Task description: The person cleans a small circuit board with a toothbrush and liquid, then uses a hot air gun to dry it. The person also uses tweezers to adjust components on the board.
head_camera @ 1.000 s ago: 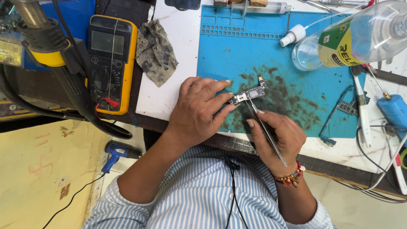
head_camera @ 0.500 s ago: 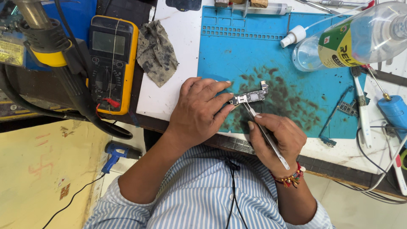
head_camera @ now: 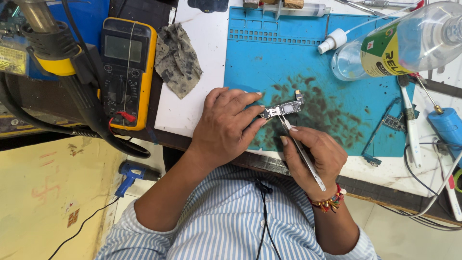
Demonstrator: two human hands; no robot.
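Note:
My left hand (head_camera: pixel 226 126) pinches the left end of a small circuit board (head_camera: pixel 285 109) and holds it flat on the stained blue work mat (head_camera: pixel 288 53). In my right hand (head_camera: pixel 315 156) is a pair of metal tweezers (head_camera: pixel 301 151), gripped like a pen, with the tips touching the underside edge of the board. Both hands sit close together at the mat's near edge.
A yellow multimeter (head_camera: pixel 126 72) and a dirty cloth (head_camera: pixel 178 60) lie to the left. At the far left stands a hot-air tool (head_camera: pixel 53 58) with a black hose. A clear bottle (head_camera: pixel 399 45), a small dropper bottle (head_camera: pixel 333 41), a blue tool (head_camera: pixel 447 125) and board fragments (head_camera: pixel 394 123) lie right.
The board and tweezers have shifted slightly; my right hand has moved the tweezer tips a little along the board. My left hand keeps its grip.

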